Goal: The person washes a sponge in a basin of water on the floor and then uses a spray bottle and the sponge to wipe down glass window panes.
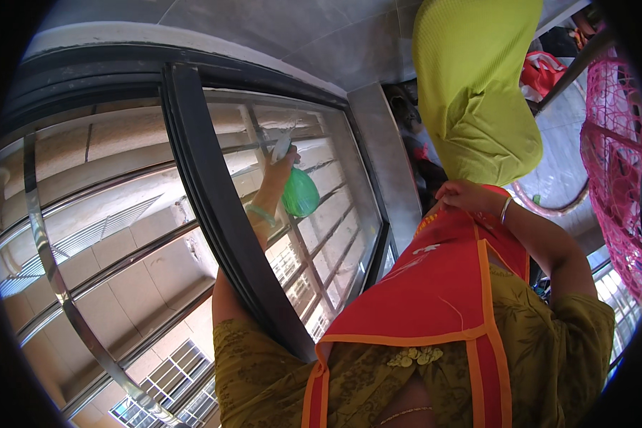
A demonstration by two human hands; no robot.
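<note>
Seen through the glass pane of a dark-framed sliding window (192, 176), my left hand (284, 161) is closed around the neck of a spray bottle (300, 193) with a green body and a pale trigger head. A light green bangle circles that wrist, and the arm reaches past the window's dark upright. My right hand (463, 195), below a silver bangle, rests with curled fingers at the far edge of my red apron (406, 289) with orange trim. Whether it pinches anything cannot be seen. Just beyond it is a yellow-green ribbed cloth cover (476, 96).
Metal security bars (64, 289) stand outside the window, with a tiled building wall behind them. Grey tiled wall (299, 32) borders the frame. At the right are a pink net-like woven structure (610, 160), a curved tube (559, 211) on the floor and a red-and-white item (543, 75).
</note>
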